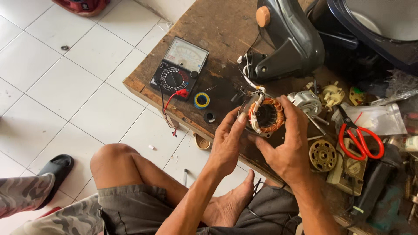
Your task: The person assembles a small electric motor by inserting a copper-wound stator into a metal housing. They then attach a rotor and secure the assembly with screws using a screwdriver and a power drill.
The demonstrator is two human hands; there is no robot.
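Gripping a copper-wound motor stator (265, 115) from both sides, the left hand (227, 146) and right hand (291, 150) curl partly closed (over the wooden tabletop (217, 30)).

Soft, even daylight fills the scene. The white tiled floor (65, 82), left of the hands, reflects brightly without harsh glare. Shadows are faint under the dark wooden workbench (217, 26). Focus stays sharp, with slight wide-angle stretching at the edges.
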